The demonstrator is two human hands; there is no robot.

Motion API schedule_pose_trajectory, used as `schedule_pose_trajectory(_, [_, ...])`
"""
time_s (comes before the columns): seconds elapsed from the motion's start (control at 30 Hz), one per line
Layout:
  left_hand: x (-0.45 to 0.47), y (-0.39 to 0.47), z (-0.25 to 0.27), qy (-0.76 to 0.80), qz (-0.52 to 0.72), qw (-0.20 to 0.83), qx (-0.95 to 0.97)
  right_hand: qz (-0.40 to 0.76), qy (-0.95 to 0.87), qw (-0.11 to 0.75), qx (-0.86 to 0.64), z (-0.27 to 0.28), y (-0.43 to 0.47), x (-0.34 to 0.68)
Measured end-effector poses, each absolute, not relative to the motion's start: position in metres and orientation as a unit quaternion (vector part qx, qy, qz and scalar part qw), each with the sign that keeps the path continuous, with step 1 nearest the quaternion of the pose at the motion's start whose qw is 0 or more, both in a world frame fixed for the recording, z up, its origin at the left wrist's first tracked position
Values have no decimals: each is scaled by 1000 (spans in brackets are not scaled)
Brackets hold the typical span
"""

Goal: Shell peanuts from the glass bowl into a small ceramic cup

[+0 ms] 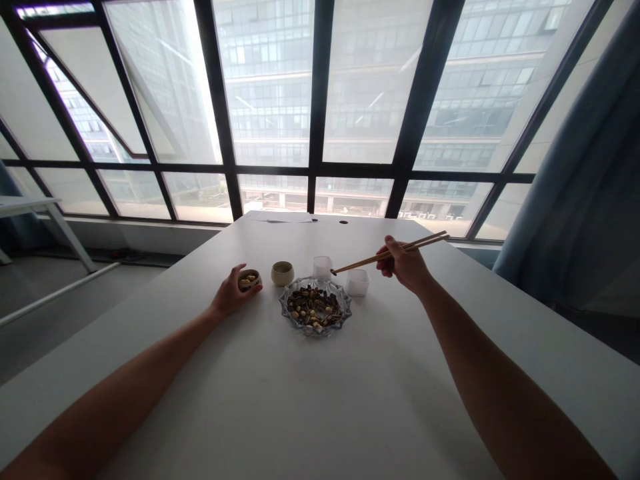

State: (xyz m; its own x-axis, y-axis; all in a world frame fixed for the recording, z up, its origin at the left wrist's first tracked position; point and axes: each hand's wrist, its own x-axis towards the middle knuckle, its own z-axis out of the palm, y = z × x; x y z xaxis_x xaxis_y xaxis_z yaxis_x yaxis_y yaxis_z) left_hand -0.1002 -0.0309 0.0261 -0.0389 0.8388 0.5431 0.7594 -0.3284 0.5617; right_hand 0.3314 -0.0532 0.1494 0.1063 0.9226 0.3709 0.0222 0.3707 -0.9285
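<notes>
My left hand (234, 292) curls around a small round cup (249, 285) that has several pale nuts in it. In my right hand (404, 264) is a pair of wooden chopsticks (376, 258), pointing left. At their tips is a small dark piece (334, 272), perhaps a seed, above the far right rim of a scalloped glass bowl (345, 323). Dark seeds and paler nuts (313, 312) lie mixed in the bowl. A second small cup (283, 273) stands behind the bowl to the left. Two translucent plastic containers, one farther back (322, 265) and one to the right (359, 284), stand beside it.
The white table (320, 393) runs to the windows, with white paper (283, 217) and two dark round holes at its far end. A blue curtain (565, 173) hangs at the right. Another white table (25, 207) stands at the left.
</notes>
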Motion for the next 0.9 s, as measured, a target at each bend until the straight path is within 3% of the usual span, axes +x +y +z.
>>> schedule_pose_trajectory(0.23, [-101,-30,26,578,423,37,697,313,-612,609,-396,151,-60,322])
schedule_pose_trajectory(0.9, [-101,-31,27,587,418,37,692,314,-596,614,-411,159,-62,333])
